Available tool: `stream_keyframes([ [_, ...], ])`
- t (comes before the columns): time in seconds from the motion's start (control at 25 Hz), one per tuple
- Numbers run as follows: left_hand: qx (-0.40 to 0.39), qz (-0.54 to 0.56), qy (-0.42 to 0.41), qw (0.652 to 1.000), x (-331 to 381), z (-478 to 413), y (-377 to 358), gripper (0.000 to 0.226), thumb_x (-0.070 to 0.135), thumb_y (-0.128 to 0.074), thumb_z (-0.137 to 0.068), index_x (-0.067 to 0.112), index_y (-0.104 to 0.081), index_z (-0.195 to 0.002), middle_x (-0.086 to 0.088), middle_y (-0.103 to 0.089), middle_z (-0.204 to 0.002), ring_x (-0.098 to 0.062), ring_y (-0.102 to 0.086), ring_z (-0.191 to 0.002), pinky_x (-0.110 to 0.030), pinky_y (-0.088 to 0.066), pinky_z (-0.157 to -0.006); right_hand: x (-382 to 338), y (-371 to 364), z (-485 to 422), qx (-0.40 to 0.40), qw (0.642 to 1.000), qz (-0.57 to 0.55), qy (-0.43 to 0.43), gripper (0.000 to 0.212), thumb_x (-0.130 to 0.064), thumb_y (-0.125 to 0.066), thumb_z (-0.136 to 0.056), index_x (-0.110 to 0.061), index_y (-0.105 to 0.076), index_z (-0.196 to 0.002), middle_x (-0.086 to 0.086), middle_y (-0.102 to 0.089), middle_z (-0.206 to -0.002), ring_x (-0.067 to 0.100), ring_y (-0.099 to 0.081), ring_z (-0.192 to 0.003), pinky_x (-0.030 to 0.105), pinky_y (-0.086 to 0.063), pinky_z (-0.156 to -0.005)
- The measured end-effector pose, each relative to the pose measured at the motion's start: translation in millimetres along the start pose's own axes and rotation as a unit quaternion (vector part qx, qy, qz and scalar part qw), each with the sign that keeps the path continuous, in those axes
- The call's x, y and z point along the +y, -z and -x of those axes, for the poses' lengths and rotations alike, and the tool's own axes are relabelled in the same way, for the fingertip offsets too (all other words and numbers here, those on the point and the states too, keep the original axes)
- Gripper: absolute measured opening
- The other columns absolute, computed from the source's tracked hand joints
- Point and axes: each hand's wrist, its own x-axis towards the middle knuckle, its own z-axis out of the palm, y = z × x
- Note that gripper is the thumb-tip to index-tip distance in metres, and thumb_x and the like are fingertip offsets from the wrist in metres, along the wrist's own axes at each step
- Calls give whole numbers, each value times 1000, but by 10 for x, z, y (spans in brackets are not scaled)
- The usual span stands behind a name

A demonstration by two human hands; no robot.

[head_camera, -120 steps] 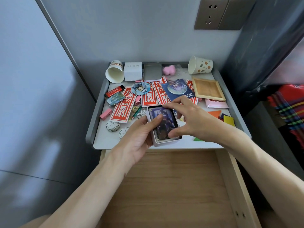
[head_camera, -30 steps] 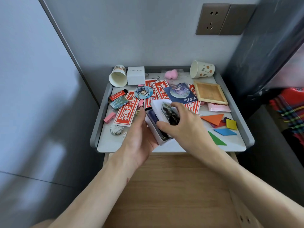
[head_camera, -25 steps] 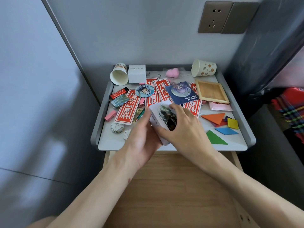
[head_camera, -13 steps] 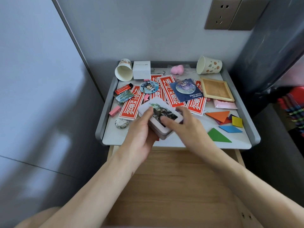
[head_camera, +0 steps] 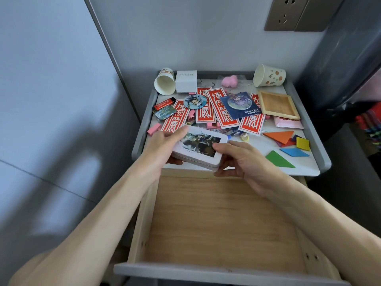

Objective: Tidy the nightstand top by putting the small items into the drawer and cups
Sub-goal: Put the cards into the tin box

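Tin [head_camera: 199, 148], now closed, has come to the nightstand's [head_camera: 261, 149] front edge. My left hand [head_camera: 162, 145] and right hand [head_camera: 245, 162] grip its ends.

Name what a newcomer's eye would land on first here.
First, the white picture-lidded tin, held between the left grip and right grip at the front edge of the nightstand top, above the open wooden drawer. Next, the red paper strips fanned across the middle of the top, and the coloured flat shapes at its right front.
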Motion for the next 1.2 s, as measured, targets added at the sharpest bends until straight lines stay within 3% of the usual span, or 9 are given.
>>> stream_keyframes([
  [0.12,25,-1,5,1000,-205,235,91,22,37,-66,-94,17,-71,-100,0,-77,-89,-15,-70,-78,-24,-50,-46,210,-187,141,1,999,-39,-34,31,-28,-60,-95,2,-66,-100,16,-64,-82,24,-65,-62,38,-60,-65],
  [0.36,70,-21,50,996,-428,649,363,43,47,-66,-92,4,-72,-94,-11,-77,-91,-22,-74,-74,-30,-58,-56,480,-442,328,-51,996,-69,-38,27,-18,-63,-93,7,-66,-103,17,-65,-85,23,-64,-62,28,-58,-60],
  [0.44,56,-107,62,991,-495,690,485,49,55,-60,-92,8,-71,-96,-9,-77,-85,-25,-75,-68,-32,-60,-58,619,-482,331,-55,995,-57,-53,25,-16,-62,-94,8,-65,-101,17,-65,-82,23,-64,-60,27,-58,-59],
  [0.52,80,-299,58,949,-581,601,590,58,65,-46,-94,11,-68,-90,-6,-75,-77,-24,-73,-63,-35,-59,-63,781,-470,280,-46,995,-35,-76,25,-15,-61,-95,9,-64,-102,17,-65,-83,22,-64,-59,27,-59,-59],
  [0.6,108,-477,58,870,-645,474,626,58,66,-39,-96,12,-61,-89,-5,-69,-76,-25,-66,-68,-34,-52,-65,941,-418,156,-20,995,0,-96,28,-15,-60,-96,11,-62,-107,19,-63,-88,22,-62,-60,27,-58,-57],
  [0.72,62,-580,72,809,-777,306,586,38,49,-54,-96,12,-56,-88,-6,-64,-87,-26,-63,-77,-33,-46,-63,1140,-387,-106,18,992,53,-112,34,-18,-59,-96,11,-58,-115,20,-61,-94,25,-62,-65,29,-57,-57],
  [0.84,42,-610,75,788,-867,180,588,14,19,-61,-94,10,-55,-86,-9,-62,-91,-28,-60,-81,-35,-44,-63,1284,-483,-332,44,990,78,-105,32,-21,-61,-95,5,-61,-114,17,-65,-100,23,-64,-68,32,-59,-63],
  [1.0,30,-603,73,794,-892,100,637,20,10,-62,-88,10,-50,-72,-5,-56,-76,-26,-59,-72,-32,-43,-58,1417,-621,-524,73,986,106,-106,28,-26,-65,-92,0,-66,-103,17,-70,-101,27,-69,-67,41,-61,-74],
  [1.2,14,-621,84,779,-901,105,652,26,6,-61,-86,10,-43,-68,-4,-50,-70,-22,-53,-65,-29,-37,-52,1483,-715,-586,95,967,218,-88,34,-35,-67,-89,-1,-68,-91,16,-72,-88,28,-71,-65,31,-56,-59],
])
